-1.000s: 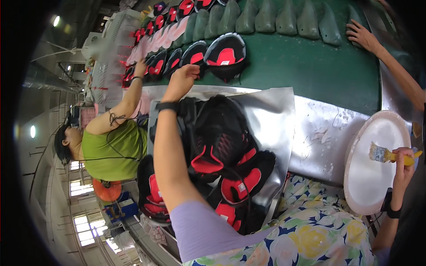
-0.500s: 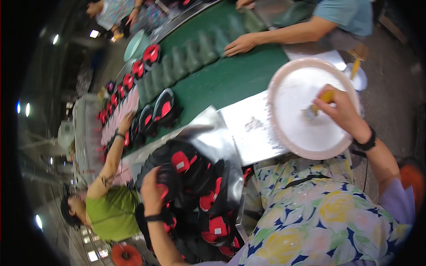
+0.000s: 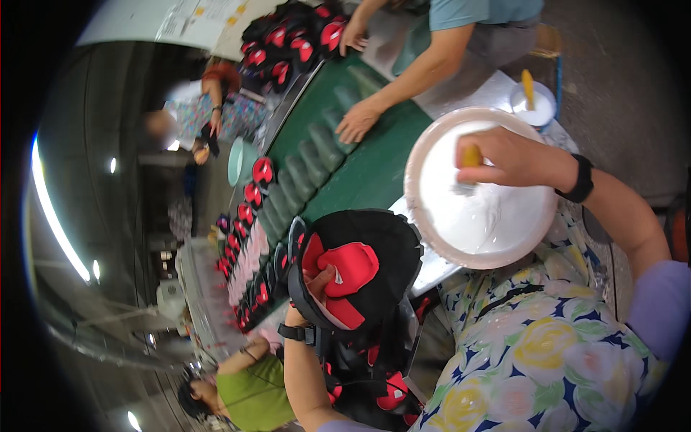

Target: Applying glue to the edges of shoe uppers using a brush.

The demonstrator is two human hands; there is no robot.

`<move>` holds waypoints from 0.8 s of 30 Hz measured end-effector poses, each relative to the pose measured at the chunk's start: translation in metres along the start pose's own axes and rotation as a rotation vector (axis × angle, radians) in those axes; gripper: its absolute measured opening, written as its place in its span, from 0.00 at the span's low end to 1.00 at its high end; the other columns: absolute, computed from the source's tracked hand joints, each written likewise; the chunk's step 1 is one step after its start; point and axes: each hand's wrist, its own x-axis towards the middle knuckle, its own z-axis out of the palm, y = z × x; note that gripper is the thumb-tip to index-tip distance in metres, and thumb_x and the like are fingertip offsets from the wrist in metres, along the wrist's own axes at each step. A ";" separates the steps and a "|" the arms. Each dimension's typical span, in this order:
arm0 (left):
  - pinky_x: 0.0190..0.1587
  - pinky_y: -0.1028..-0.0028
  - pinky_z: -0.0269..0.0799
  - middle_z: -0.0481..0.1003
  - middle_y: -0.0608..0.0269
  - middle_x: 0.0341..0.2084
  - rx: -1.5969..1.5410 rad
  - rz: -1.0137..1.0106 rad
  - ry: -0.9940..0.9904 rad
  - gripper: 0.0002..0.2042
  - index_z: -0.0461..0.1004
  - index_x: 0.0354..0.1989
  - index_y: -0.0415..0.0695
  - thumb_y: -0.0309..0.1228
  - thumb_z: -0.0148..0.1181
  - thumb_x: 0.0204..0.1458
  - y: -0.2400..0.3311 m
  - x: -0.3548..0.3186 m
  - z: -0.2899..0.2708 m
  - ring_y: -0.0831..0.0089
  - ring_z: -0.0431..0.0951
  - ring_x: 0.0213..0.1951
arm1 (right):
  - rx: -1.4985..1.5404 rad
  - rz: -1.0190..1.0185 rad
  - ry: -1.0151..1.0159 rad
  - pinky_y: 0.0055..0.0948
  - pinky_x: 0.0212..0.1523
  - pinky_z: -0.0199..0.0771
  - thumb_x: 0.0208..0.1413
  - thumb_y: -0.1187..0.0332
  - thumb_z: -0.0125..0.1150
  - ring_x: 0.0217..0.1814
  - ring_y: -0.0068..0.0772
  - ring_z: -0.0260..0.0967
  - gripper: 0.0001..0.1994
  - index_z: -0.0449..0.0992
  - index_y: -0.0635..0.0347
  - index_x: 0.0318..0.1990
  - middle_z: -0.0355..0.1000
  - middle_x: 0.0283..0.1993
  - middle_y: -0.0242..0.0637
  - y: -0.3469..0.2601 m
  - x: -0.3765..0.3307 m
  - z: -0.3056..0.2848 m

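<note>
My left hand (image 3: 318,286) is closed on a black shoe upper (image 3: 392,248) with a red lining, its thumb inside the opening. It is lifted in front of the belt, left of a wide pale-pink basin (image 3: 416,216) of white, glue-like liquid (image 3: 471,227). My right hand (image 3: 515,160) is closed round the yellow handle of a brush (image 3: 471,155) over that basin. The bristle end is at the white liquid and blurred. More black and red shoe uppers (image 3: 392,392) lie heaped below my left hand.
A green conveyor belt (image 3: 374,176) carries a row of grey-green sole-shaped pieces (image 3: 311,162) and several black and red uppers (image 3: 261,171). A co-worker's hand (image 3: 360,121) reaches over it. Beyond the basin stands a small white tub (image 3: 545,111) with a yellow-handled brush. Another person in green (image 3: 252,389) is at left.
My left hand has come up from the heap with a shoe upper and moved toward the basin. My right hand has shifted left with the brush. The head view has turned.
</note>
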 end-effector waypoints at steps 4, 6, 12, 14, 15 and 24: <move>0.53 0.65 0.76 0.78 0.60 0.47 -0.036 -0.039 -0.154 0.20 0.70 0.58 0.43 0.22 0.62 0.55 0.021 0.036 0.038 0.70 0.79 0.47 | 0.129 -0.146 0.184 0.36 0.32 0.69 0.56 0.61 0.63 0.29 0.44 0.71 0.13 0.71 0.61 0.33 0.71 0.25 0.41 -0.026 0.024 -0.015; 0.52 0.65 0.76 0.78 0.60 0.46 -0.081 -0.021 -0.160 0.19 0.70 0.56 0.43 0.24 0.63 0.55 0.038 0.041 0.067 0.71 0.79 0.47 | 0.187 -0.165 0.233 0.35 0.31 0.69 0.56 0.60 0.64 0.28 0.44 0.71 0.14 0.70 0.61 0.32 0.71 0.25 0.41 -0.028 0.022 -0.019; 0.51 0.66 0.76 0.79 0.63 0.43 -0.178 0.286 0.070 0.15 0.74 0.52 0.47 0.25 0.63 0.56 0.039 0.039 0.117 0.70 0.79 0.44 | 0.071 -0.007 0.479 0.34 0.28 0.69 0.54 0.58 0.67 0.24 0.42 0.71 0.19 0.67 0.63 0.27 0.70 0.22 0.42 -0.017 0.009 -0.005; 0.51 0.66 0.76 0.79 0.65 0.44 -0.212 0.382 0.115 0.17 0.73 0.53 0.47 0.26 0.65 0.54 0.027 0.049 0.125 0.71 0.79 0.44 | 0.158 0.053 0.534 0.29 0.26 0.68 0.54 0.61 0.68 0.24 0.32 0.70 0.16 0.70 0.63 0.28 0.71 0.23 0.38 -0.008 0.005 0.011; 0.51 0.67 0.75 0.78 0.65 0.44 -0.216 0.426 0.150 0.18 0.73 0.54 0.46 0.27 0.66 0.54 0.025 0.048 0.133 0.72 0.78 0.44 | 0.243 0.111 0.574 0.25 0.25 0.67 0.53 0.65 0.69 0.23 0.23 0.69 0.13 0.72 0.63 0.29 0.73 0.23 0.34 -0.008 0.005 0.017; 0.47 0.69 0.74 0.79 0.50 0.45 1.059 1.058 0.558 0.19 0.72 0.53 0.33 0.23 0.65 0.52 0.012 0.068 0.136 0.61 0.80 0.41 | 0.521 0.375 0.538 0.26 0.26 0.70 0.54 0.58 0.67 0.22 0.26 0.72 0.17 0.74 0.68 0.29 0.74 0.22 0.40 -0.028 -0.003 0.040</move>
